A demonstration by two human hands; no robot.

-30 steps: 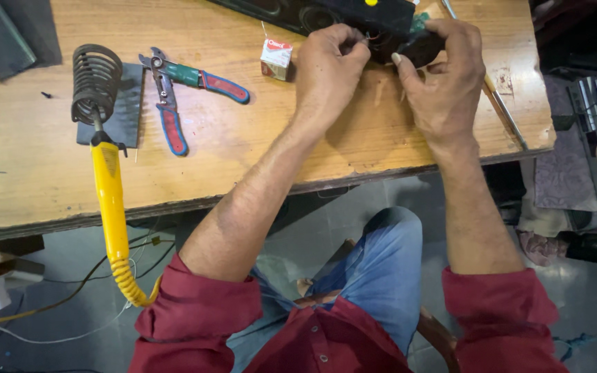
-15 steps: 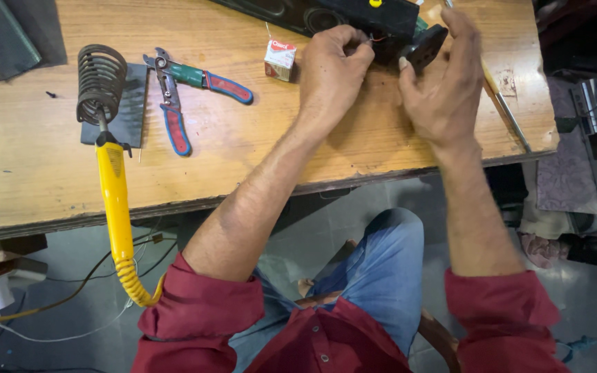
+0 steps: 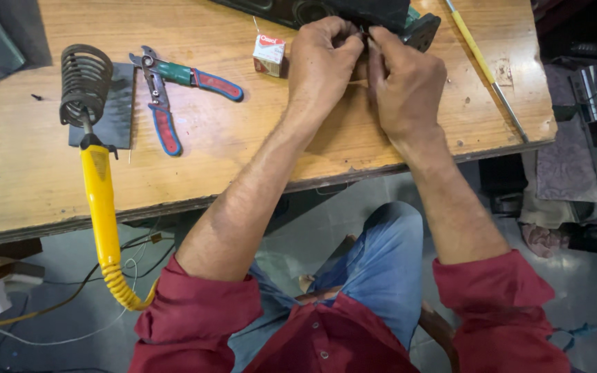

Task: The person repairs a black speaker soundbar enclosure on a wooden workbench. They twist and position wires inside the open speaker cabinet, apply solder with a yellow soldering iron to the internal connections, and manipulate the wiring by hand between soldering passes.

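Left hand [image 3: 323, 59] and right hand [image 3: 405, 83] together at the far table edge, fingertips pinching a thin wire [image 3: 356, 83] against the black device [image 3: 354, 10].

Repair workshop, soldering iron [image 3: 99, 200], pliers [image 3: 174, 90], workbench [image 3: 22, 179]

We see a black device [image 3: 354, 12] lying flat along the far edge of the wooden table, its round openings facing up. Its right end is angled and partly covered.
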